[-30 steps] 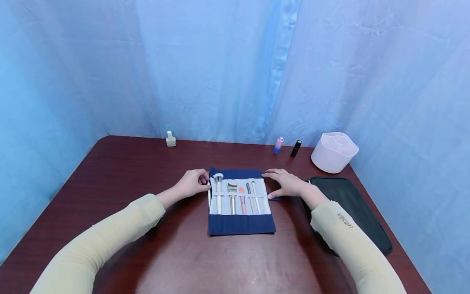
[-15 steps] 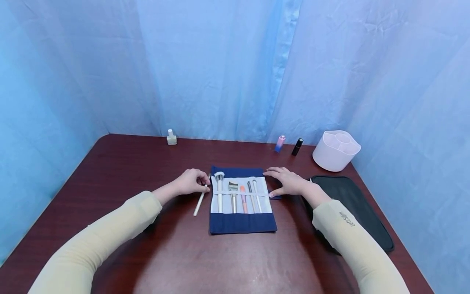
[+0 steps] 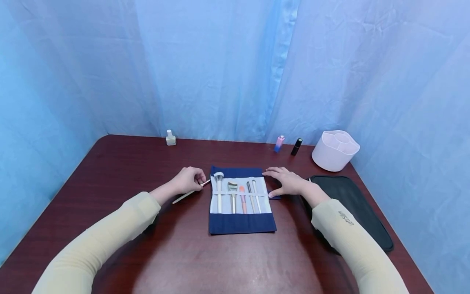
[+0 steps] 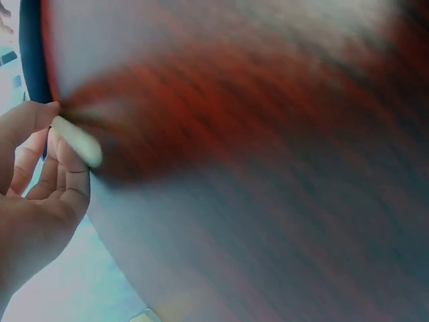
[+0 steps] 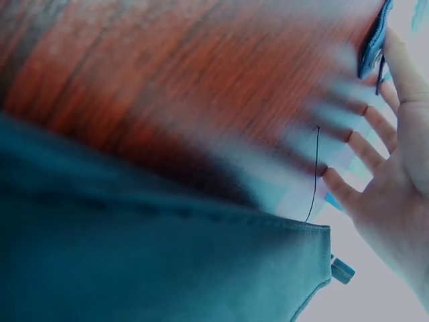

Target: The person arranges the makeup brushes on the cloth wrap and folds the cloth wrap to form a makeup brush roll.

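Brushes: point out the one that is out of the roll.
The thin white brush pinched in the left hand, slanting above the table. The other five sit strapped in the blue roll.

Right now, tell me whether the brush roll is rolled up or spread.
Spread: the brush roll lies flat on the table, five brushes showing.

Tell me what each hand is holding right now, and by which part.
The left hand pinches a slim white brush near its upper end, beside the brush roll. The right hand holds nothing; it rests flat on the roll's right edge.
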`<action>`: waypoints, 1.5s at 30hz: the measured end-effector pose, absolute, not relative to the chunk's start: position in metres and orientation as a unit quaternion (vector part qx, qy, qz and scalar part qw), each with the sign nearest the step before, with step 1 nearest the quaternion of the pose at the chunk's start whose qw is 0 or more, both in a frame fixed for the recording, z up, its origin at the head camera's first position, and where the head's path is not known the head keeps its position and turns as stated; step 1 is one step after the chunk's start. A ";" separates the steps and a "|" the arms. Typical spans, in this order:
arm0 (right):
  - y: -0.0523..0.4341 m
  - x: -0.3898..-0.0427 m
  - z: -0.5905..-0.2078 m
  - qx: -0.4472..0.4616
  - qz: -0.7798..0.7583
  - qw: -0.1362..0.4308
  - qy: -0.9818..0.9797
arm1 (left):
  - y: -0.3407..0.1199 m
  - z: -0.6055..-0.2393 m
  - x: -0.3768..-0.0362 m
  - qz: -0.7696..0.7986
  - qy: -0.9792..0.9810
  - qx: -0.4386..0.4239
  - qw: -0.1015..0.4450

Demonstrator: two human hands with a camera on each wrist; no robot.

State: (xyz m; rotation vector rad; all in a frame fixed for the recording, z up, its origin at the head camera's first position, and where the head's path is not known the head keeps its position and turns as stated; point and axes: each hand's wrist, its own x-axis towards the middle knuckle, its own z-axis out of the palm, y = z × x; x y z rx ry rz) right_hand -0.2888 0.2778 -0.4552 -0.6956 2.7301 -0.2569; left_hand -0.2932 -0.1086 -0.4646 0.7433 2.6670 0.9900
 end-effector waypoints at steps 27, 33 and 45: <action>0.288 -0.310 -0.452 -0.286 -0.117 0.175 0.935 | -0.075 -0.398 -0.292 0.445 0.878 0.168 0.063; 0.289 -0.316 -0.454 -0.286 -0.126 0.187 0.931 | -0.047 -0.392 -0.292 0.496 0.851 0.165 0.058; 0.285 -0.321 -0.453 -0.292 -0.107 0.183 0.933 | -0.007 -0.388 -0.295 0.572 0.807 0.141 0.042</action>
